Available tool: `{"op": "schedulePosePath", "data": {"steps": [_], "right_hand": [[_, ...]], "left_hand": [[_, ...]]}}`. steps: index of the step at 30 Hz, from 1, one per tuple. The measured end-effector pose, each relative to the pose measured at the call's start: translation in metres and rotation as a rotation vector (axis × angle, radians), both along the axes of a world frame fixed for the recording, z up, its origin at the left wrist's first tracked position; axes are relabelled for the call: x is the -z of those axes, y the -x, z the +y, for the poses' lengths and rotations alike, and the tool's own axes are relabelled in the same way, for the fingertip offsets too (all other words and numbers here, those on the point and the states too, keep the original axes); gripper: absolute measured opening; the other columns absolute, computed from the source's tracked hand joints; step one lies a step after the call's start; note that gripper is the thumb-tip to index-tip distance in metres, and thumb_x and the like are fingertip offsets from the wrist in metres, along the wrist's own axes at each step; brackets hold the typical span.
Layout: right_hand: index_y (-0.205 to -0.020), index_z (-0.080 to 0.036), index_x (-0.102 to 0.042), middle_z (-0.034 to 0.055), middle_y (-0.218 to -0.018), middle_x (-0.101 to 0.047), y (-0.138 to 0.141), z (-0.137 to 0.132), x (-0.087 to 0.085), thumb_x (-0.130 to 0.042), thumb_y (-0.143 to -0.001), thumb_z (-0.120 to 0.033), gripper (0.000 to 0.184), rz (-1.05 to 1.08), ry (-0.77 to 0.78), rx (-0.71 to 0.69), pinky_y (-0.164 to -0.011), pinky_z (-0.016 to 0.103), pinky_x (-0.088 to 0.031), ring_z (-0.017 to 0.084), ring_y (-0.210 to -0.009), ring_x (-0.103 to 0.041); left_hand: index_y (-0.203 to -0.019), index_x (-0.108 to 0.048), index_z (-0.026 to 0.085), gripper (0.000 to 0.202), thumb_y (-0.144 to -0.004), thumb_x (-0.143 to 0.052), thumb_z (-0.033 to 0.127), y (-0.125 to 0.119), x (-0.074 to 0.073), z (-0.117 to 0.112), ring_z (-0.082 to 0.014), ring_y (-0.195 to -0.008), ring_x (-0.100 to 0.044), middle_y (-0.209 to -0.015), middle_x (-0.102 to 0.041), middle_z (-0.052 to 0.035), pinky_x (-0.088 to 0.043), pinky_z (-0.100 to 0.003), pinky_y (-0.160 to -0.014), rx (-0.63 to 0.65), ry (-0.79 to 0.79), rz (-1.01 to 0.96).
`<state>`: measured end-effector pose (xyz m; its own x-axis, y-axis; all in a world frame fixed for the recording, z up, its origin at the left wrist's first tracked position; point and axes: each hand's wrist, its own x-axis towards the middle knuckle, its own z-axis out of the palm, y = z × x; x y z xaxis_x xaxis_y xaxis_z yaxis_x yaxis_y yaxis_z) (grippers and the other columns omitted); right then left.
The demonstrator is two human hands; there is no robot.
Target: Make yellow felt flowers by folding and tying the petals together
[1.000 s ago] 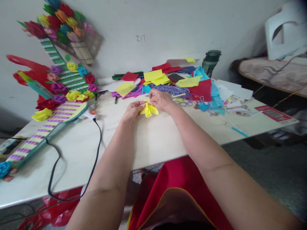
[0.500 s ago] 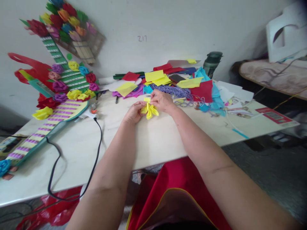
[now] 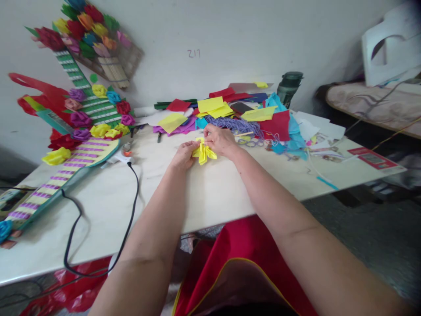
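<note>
Against a grey wall, the white table (image 3: 213, 193) holds coloured paper scraps (image 3: 230, 109).

Upper left: paper-flower boards (image 3: 82, 109) against wall (image 3: 237, 39). Lower left: black cable (image 3: 133, 193) across table (image 3: 213, 195). Top centre: coloured paper scraps (image 3: 210, 105), green bottle (image 3: 289, 85) behind. Right: red leaflet (image 3: 373, 159).

1. Plain off-white plaster wall (image 3: 230, 35), "217" pencilled on it; soft, even light.
2. Pale cream flat-topped table (image 3: 213, 197), far edge at wall.
3. Grey floor (image 3: 371, 232) off its right edge.
4. Low patterned-cover bed (image 3: 371, 103) beyond; white plastic chair (image 3: 391, 48) atop.
</note>
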<state>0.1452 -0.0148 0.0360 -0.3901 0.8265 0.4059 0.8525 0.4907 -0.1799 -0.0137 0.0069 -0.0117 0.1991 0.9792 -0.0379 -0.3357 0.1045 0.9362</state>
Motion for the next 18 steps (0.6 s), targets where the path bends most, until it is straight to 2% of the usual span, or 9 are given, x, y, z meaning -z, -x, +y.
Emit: {"op": "schedulePosePath", "data": {"steps": [6,12,18], "right_hand": [[-0.102,-0.02,-0.074,0.0069,-0.119,-0.067,0.004,-0.006,-0.004,-0.047,-0.091,-0.024,0.029,-0.027,-0.024,0.006,-0.07,0.029,-0.038,0.017,-0.083,-0.06],[-0.098,-0.02,-0.076,0.0063,-0.118,-0.065,-0.008,0.013,0.009,-0.05,-0.09,-0.028,0.028,0.098,0.023,-0.054,-0.076,0.027,-0.041,0.016,-0.094,-0.059],[-0.1,-0.021,-0.077,0.0058,-0.105,-0.068,-0.014,0.022,0.013,-0.049,-0.091,-0.031,0.031,0.101,0.072,0.009,-0.077,0.028,-0.041,0.018,-0.091,-0.059]], "left_hand": [[-0.061,-0.056,0.014,0.028,-0.065,-0.082,0.023,0.002,-0.002,0.0,-0.0089,-0.047,-0.054,-0.053,-0.058,0.0002,-0.042,-0.022,-0.05,-0.025,-0.035,0.031],[-0.061,-0.056,0.014,0.035,-0.06,-0.086,0.033,0.001,-0.003,-0.001,-0.0088,-0.047,-0.052,-0.054,-0.059,0.0005,-0.039,-0.022,-0.05,-0.065,-0.122,0.107],[-0.061,-0.056,0.016,0.035,-0.059,-0.085,0.035,0.002,-0.001,0.003,-0.0073,-0.046,-0.045,-0.053,-0.056,0.0025,-0.032,-0.022,-0.048,-0.116,-0.192,0.174]]}}
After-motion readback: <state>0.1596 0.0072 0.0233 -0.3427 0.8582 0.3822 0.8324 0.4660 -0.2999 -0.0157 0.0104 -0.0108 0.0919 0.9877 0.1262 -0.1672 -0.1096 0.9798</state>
